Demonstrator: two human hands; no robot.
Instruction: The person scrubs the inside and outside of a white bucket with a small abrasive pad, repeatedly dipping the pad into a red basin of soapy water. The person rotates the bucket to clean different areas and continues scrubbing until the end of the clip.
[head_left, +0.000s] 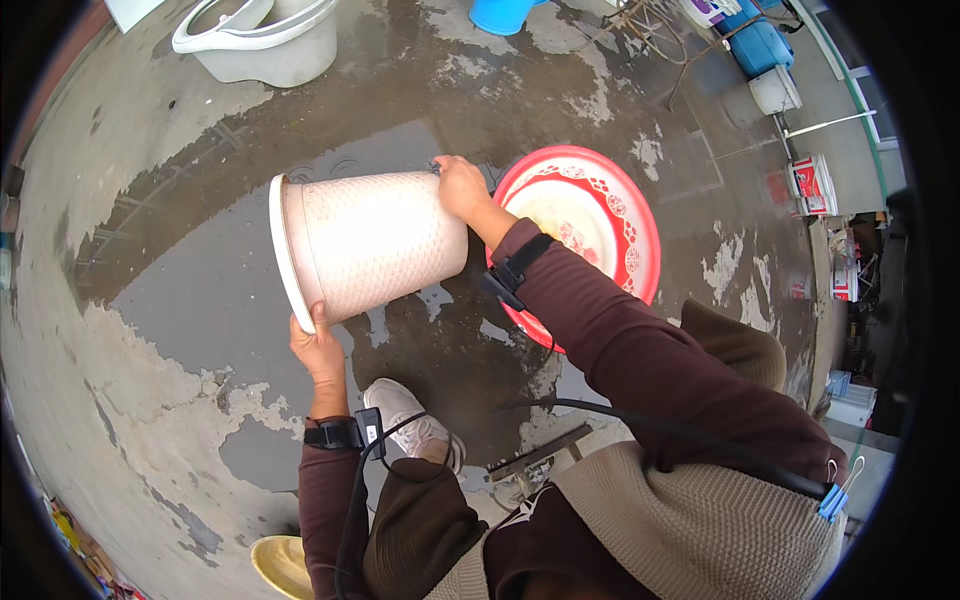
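A pale pink plastic bucket (382, 240) with a woven-look wall and a white rim lies tilted on its side in the air, its mouth facing left. My left hand (319, 354) grips the lower part of the rim, thumb on the outside. Against the upper wall near the bucket's base rests my right hand (463, 189). A small dark scrubber (435, 167), mostly hidden, pokes out at its fingertips. Just right of the bucket, partly behind my right forearm, a red and white patterned basin (646, 225) stands on the wet ground.
Puddles cover much of the concrete floor (195, 300). A large white tub (262, 56) and a blue container (501, 16) stand ahead. Branches (679, 64), blue jugs (757, 46) and white pails (814, 186) line the right side. A yellowish bowl (281, 562) lies by my left arm. Black cables run along my arms.
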